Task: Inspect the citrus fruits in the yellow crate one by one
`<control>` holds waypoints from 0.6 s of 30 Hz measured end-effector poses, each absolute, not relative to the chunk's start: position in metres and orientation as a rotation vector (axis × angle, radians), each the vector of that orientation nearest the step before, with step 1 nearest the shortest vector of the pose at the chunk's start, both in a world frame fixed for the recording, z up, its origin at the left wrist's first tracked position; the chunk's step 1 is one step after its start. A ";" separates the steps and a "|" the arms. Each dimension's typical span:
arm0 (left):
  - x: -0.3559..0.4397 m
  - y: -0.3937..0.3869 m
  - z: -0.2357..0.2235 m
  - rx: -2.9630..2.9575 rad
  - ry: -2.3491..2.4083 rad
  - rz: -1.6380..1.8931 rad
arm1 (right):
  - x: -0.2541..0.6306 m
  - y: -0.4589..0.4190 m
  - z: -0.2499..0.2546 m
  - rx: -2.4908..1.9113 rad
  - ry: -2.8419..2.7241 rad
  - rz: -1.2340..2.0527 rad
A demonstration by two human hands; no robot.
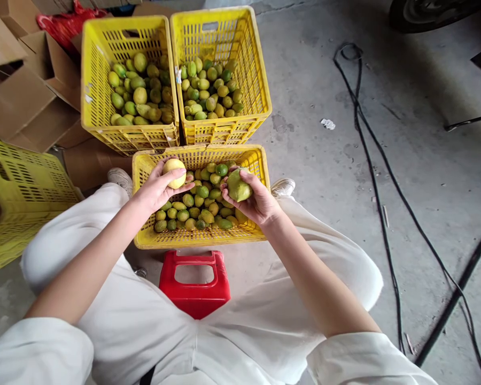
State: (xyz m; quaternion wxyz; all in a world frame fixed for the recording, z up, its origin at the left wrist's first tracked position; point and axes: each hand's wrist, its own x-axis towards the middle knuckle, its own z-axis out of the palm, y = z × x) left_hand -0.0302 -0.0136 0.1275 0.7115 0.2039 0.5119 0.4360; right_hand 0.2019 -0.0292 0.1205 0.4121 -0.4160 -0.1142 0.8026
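Observation:
My left hand [160,187] grips a pale yellow lemon [175,173], thumb across its front. In my right hand [260,199] is a larger green lemon [239,186], its pointed tip facing down and left. Both hands are above the near yellow crate [200,243], one over each side of it. Inside that crate lies a heap of green and yellow lemons [206,215]. The palms are partly hidden by the fruit they hold.
Two more yellow crates, the left [86,96] and the right [264,91], hold lemons behind the near one. A red stool [194,294] is between my legs. Cardboard boxes [20,107] and a yellow-green crate [28,198] stand left. Black cables [379,214] lie right.

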 end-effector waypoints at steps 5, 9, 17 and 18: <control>-0.033 -0.010 0.131 0.515 1.133 0.989 | 0.204 -0.026 0.129 -0.992 -0.325 2.026; -0.033 -0.008 0.136 0.468 1.108 0.946 | 0.201 -0.029 0.132 -0.982 -0.410 2.050; -0.032 -0.011 0.130 0.561 1.057 0.947 | 0.195 -0.036 0.124 -1.050 -0.394 2.125; -0.032 -0.010 0.128 0.571 1.058 0.944 | 0.195 -0.035 0.123 -1.064 -0.364 2.116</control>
